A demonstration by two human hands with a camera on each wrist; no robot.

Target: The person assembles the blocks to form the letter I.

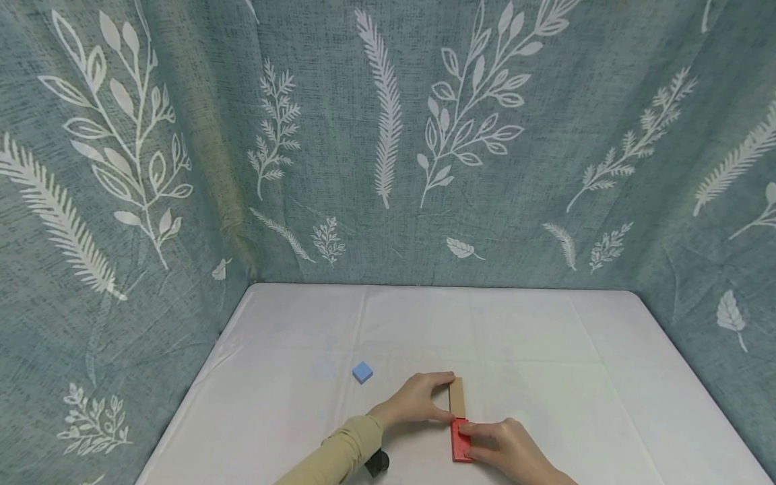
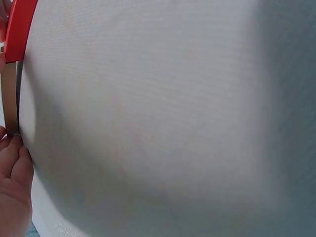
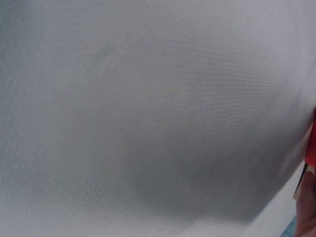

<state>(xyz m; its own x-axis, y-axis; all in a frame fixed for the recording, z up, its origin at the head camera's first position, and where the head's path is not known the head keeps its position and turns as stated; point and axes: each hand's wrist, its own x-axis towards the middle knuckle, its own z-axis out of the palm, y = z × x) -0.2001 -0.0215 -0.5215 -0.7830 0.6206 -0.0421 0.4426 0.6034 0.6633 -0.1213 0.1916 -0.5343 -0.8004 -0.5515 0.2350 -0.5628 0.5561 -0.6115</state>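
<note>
In the head view a narrow tan strip [image 1: 457, 396] lies end to end with a flat red rectangular block [image 1: 459, 444] on the white table. My left hand [image 1: 413, 399] spans the strip from the left, its fingers at the far end and its thumb near the joint with the red block. From the right, my right hand [image 1: 508, 446] pinches the red block. The left wrist view shows the strip [image 2: 10, 98] with a dark side edge, below the red block [image 2: 20, 29]. Only a sliver of the red block [image 3: 311, 148] enters the right wrist view.
A small blue block [image 1: 362, 372] sits on the white tabletop [image 1: 515, 337], beyond and left of my hands. Something black [image 1: 378, 463] shows by the left wrist. Blue-green leaf-patterned cloth [image 1: 388, 236] surrounds the table at the back and sides.
</note>
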